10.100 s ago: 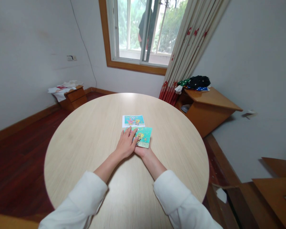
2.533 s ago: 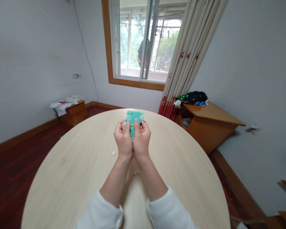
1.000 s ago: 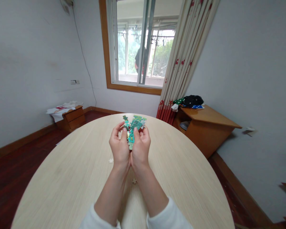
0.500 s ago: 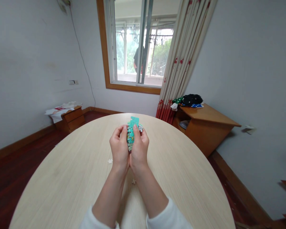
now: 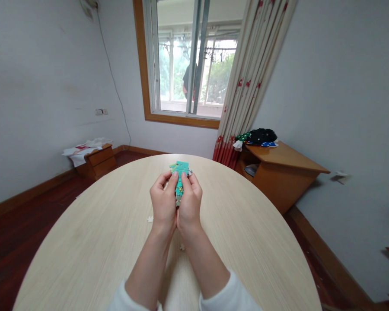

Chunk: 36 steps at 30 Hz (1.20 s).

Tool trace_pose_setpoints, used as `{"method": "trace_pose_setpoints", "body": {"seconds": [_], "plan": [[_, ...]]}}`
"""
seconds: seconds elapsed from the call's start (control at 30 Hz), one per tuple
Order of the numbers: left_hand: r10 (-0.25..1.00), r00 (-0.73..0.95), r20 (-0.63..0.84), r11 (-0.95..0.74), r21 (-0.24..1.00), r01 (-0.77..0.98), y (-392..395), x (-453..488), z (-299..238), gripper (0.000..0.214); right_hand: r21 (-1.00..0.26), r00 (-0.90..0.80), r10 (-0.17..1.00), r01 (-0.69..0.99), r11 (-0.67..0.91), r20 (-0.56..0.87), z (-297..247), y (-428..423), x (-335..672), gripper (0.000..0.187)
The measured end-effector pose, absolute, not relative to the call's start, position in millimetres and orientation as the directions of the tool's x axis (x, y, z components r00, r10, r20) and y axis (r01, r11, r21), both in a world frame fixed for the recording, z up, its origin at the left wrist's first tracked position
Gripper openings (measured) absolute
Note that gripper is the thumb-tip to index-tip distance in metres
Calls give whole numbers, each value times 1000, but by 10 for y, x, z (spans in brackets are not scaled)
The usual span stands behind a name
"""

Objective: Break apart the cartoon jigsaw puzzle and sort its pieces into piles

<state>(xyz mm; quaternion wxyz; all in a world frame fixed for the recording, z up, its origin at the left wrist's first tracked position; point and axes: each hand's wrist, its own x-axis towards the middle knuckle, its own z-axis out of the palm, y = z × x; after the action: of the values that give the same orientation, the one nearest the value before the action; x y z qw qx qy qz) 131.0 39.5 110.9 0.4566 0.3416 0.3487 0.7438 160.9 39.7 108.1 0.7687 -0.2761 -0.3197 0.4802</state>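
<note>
A bunch of jigsaw puzzle pieces (image 5: 182,167), mostly turquoise with some yellow and dark spots, is clasped between my two hands above the table. My left hand (image 5: 164,196) wraps its left side, thumb lying on top. From the right, my right hand (image 5: 190,196) closes around it with the thumb also on top. The wrists are close together, and the palms hide the underside of the bunch. A pale loose puzzle piece (image 5: 150,219) lies on the table left of my left hand. Another loose piece (image 5: 182,247) rests between my forearms.
The round wooden table (image 5: 94,242) spreads under my arms. Beyond its right edge stands a brown desk (image 5: 285,168) with dark clothes (image 5: 262,136) on it. A small wooden cabinet (image 5: 100,160) is at the left, and a person (image 5: 188,82) shows behind the window.
My left thumb has shifted inward over the puzzle pieces, near the right thumb. The bunch has turned slightly in my hands, and more yellow-green shows at its upper left.
</note>
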Motion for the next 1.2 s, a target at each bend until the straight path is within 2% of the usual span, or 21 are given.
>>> {"method": "trace_pose_setpoints", "body": {"seconds": [0.27, 0.47, 0.67, 0.83, 0.93, 1.03, 1.13, 1.2], "plan": [[915, -366, 169, -339, 814, -471, 374, 1310, 1155, 32, -748, 333, 924, -561, 355, 189, 1128, 364, 1606, 26], [910, -332, 247, -366, 854, -370, 332, 1306, 1169, 34, -749, 334, 929, -573, 333, 157, 1098, 369, 1604, 30], [889, -344, 301, -414, 849, -328, 341, 1297, 1151, 26, -755, 358, 908, -529, 388, 216, 1104, 368, 1608, 24], [881, -343, 327, -428, 860, -277, 357, 1295, 1142, 21, -780, 403, 880, -454, 431, 252, 1111, 360, 1618, 40], [869, -351, 349, -443, 865, -235, 369, 1290, 1132, 19, -792, 409, 863, -400, 461, 295, 1109, 361, 1626, 38], [839, -413, 353, -459, 868, -189, 380, 1285, 1121, 24, -806, 387, 867, -374, 459, 314, 1113, 360, 1629, 33], [808, -456, 373, -471, 874, -121, 383, 1281, 1116, 33, -819, 374, 877, -369, 439, 302, 1124, 354, 1625, 37], [799, -453, 394, -482, 871, -92, 381, 1280, 1117, 31, -819, 376, 879, -376, 433, 292, 1130, 351, 1623, 38]]}}
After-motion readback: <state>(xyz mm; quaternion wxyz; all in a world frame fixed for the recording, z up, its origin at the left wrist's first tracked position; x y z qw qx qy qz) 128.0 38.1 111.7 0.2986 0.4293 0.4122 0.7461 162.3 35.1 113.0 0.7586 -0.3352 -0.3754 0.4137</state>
